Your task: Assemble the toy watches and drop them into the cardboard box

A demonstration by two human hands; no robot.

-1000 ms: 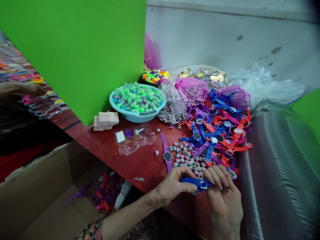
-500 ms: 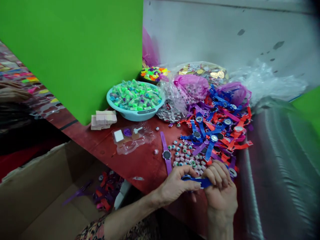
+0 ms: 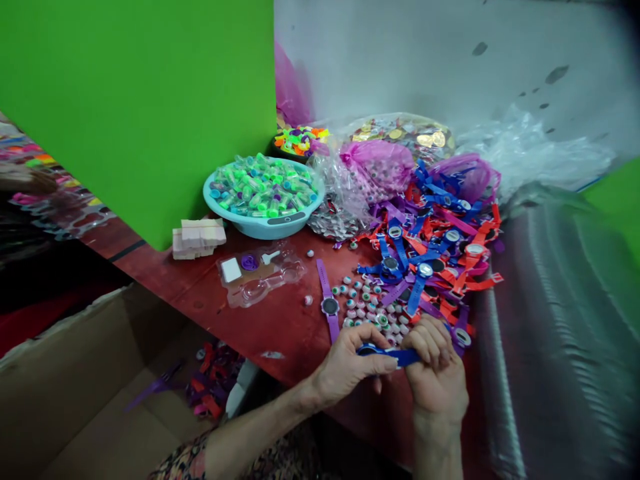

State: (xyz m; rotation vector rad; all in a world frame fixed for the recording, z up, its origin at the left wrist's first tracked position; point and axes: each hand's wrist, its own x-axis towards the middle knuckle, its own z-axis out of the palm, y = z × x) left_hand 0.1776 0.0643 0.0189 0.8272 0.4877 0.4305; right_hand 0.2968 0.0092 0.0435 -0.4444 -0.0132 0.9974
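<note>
My left hand (image 3: 347, 368) and right hand (image 3: 434, 365) are closed on a blue plastic toy watch strap (image 3: 400, 357), held over the red wooden bench (image 3: 270, 333). Light, bendy, slightly slippery; best gripped at both ends.
</note>
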